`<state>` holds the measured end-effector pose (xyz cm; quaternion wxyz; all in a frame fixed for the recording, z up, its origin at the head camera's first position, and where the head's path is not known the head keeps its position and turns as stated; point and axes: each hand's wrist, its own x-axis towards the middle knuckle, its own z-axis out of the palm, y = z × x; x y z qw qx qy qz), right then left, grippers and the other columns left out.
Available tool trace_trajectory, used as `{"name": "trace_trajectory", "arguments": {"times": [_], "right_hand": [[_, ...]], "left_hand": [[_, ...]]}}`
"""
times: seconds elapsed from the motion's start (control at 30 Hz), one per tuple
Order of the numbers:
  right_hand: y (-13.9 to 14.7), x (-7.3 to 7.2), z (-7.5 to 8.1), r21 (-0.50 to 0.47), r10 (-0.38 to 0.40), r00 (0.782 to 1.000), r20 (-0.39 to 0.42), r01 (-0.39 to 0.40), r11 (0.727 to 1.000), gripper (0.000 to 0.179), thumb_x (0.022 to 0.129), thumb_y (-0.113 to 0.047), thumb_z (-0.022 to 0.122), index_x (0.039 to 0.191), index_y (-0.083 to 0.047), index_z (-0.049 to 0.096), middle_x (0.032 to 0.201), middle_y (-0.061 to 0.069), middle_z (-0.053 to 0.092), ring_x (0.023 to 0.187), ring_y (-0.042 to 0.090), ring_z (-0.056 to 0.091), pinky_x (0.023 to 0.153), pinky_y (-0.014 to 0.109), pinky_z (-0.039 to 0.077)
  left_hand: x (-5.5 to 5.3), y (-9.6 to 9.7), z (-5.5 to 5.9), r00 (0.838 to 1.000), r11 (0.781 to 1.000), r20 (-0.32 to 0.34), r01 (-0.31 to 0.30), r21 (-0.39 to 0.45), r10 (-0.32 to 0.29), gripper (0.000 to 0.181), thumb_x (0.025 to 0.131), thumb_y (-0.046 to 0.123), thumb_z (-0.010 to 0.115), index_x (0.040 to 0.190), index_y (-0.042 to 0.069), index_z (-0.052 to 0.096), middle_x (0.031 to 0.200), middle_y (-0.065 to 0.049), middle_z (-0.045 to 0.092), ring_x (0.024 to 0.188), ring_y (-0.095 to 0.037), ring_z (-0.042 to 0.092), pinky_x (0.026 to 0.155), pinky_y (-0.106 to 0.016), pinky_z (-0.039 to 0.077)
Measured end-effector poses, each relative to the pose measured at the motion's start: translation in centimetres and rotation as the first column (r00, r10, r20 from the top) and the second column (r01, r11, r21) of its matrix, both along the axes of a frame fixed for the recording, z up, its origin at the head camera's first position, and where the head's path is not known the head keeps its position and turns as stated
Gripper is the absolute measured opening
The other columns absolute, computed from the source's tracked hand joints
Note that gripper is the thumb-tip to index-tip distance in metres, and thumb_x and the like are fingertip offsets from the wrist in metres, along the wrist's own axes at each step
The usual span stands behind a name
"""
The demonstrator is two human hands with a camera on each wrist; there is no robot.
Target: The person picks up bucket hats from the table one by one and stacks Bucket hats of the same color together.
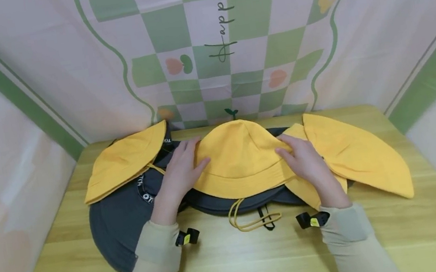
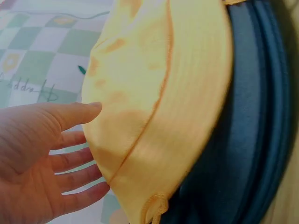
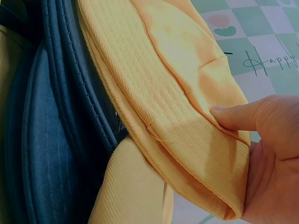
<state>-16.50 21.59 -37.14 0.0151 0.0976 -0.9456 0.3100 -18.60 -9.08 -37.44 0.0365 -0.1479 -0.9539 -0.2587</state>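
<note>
A yellow bucket hat (image 1: 241, 156) with a cord at its front lies on top of dark hats (image 1: 227, 203) in the middle of the table. My left hand (image 1: 181, 169) is at its left side; in the left wrist view the thumb (image 2: 88, 112) touches the crown and the straight, spread fingers (image 2: 77, 179) meet its edge. My right hand (image 1: 304, 156) holds the right side. In the right wrist view its thumb (image 3: 233, 116) lies on the fabric near the brim seam, with the other fingers mostly hidden behind the hat.
More yellow hats lie to the left (image 1: 125, 163) and right (image 1: 359, 158). A large dark hat (image 1: 118, 229) with white lettering spreads under the left one. A yellow cord loop (image 1: 255, 223) and a black strap (image 1: 268, 222) trail onto the wooden table (image 1: 240, 267). Patterned cloth (image 1: 207, 30) hangs behind.
</note>
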Motion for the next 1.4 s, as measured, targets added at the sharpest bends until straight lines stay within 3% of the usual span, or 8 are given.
{"name": "trace_trajectory", "arguments": {"times": [0.27,0.37,0.67,0.97,1.4], "right_hand": [[0.2,-0.1,-0.3,-0.009,0.026,1.0,-0.016,-0.026,1.0,0.038,0.106,-0.017,0.05,0.138,0.002,0.053,0.135,0.029,0.059,0.113,0.045,0.062,0.095,0.059,0.047],[0.2,-0.2,-0.4,-0.011,0.033,0.999,-0.014,-0.033,0.999,0.038,0.106,-0.017,0.05,0.138,0.002,0.053,0.135,0.029,0.059,0.114,0.045,0.062,0.096,0.059,0.047],[0.1,-0.3,-0.5,-0.008,0.037,0.999,-0.013,-0.037,0.999,0.038,0.106,-0.017,0.05,0.138,0.002,0.053,0.134,0.029,0.059,0.115,0.046,0.06,0.096,0.059,0.047],[0.3,-0.3,-0.4,-0.008,0.032,0.999,-0.014,-0.032,0.999,0.037,0.106,-0.018,0.05,0.137,0.002,0.054,0.133,0.029,0.06,0.115,0.045,0.061,0.096,0.059,0.047],[0.4,-0.2,-0.5,-0.024,0.031,1.0,0.0,-0.031,0.999,0.038,0.106,-0.02,0.049,0.137,0.001,0.054,0.135,0.028,0.059,0.108,0.042,0.064,0.093,0.057,0.048]], "left_hand": [[-0.2,-0.2,0.1,0.999,0.998,0.053,-0.007,-0.063,0.01,0.061,0.1,0.039,0.059,0.152,0.013,0.039,0.151,-0.012,0.048,0.136,-0.034,0.05,0.11,-0.052,0.043],[-0.2,-1.0,0.2,0.999,0.997,0.039,-0.005,-0.077,0.008,0.059,0.1,0.039,0.06,0.15,0.014,0.042,0.149,-0.012,0.05,0.134,-0.034,0.052,0.107,-0.051,0.045],[0.1,-4.7,1.1,0.995,0.995,-0.084,0.064,0.082,-0.057,0.039,0.099,0.028,0.063,0.135,0.013,0.06,0.132,-0.008,0.064,0.114,-0.027,0.063,0.092,-0.045,0.053],[-0.1,-9.6,1.2,0.997,0.997,-0.064,-0.031,0.072,0.035,0.036,0.1,0.021,0.061,0.134,0.008,0.059,0.13,-0.013,0.065,0.112,-0.032,0.064,0.089,-0.049,0.055],[0.3,-16.5,-1.1,0.981,0.988,-0.116,-0.15,0.043,0.154,0.045,0.1,0.019,0.061,0.136,-0.006,0.051,0.13,-0.031,0.056,0.11,-0.046,0.057,0.091,-0.059,0.048]]}}
